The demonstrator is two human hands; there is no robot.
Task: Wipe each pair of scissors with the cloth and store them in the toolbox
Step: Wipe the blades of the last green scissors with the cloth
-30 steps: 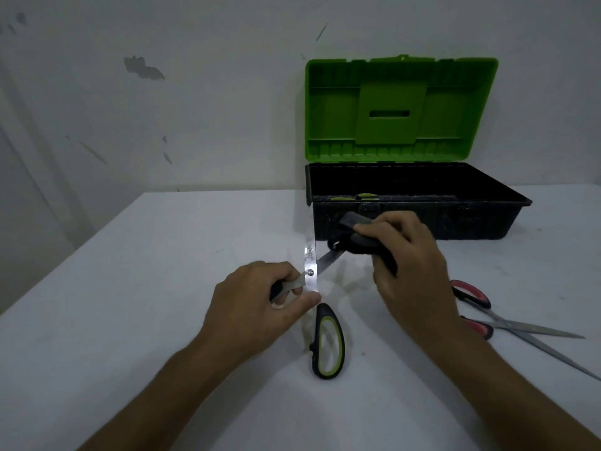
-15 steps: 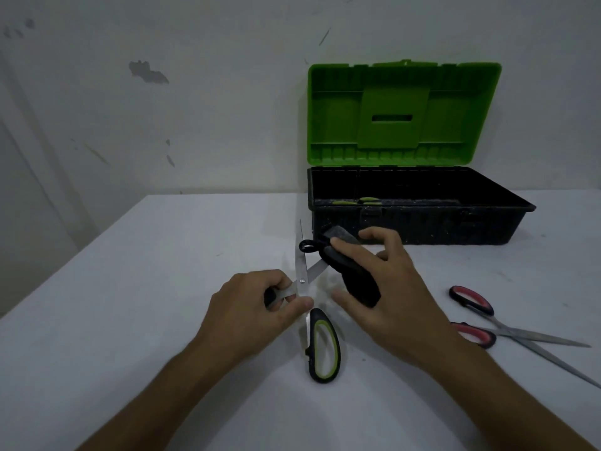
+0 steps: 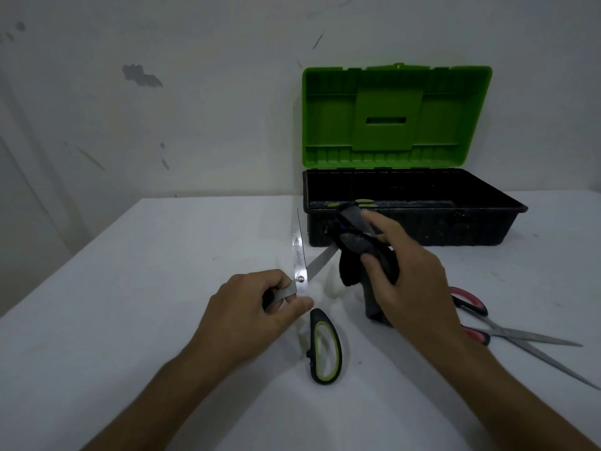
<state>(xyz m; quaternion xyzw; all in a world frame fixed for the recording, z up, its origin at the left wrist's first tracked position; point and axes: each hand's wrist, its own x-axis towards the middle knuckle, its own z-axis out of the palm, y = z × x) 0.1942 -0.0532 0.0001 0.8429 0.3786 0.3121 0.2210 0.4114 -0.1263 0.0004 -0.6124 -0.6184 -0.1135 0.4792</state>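
Left hand point(image 3: 250, 312) grips the open green-handled scissors point(image 3: 300, 275) near the pivot; right hand point(image 3: 403, 281) clutches a dark cloth point(image 3: 354, 252) around one blade.

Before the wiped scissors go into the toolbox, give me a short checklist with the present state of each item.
1. Toolbox lid open: ok.
2. Left hand holds the green-handled scissors: ok.
3. Right hand grips the cloth around one blade: ok.
4. Blades closed for storing: not ok, spread apart.
5. Both blades wiped: cannot tell.
6. Red-handled scissors stored: not ok, on the table.
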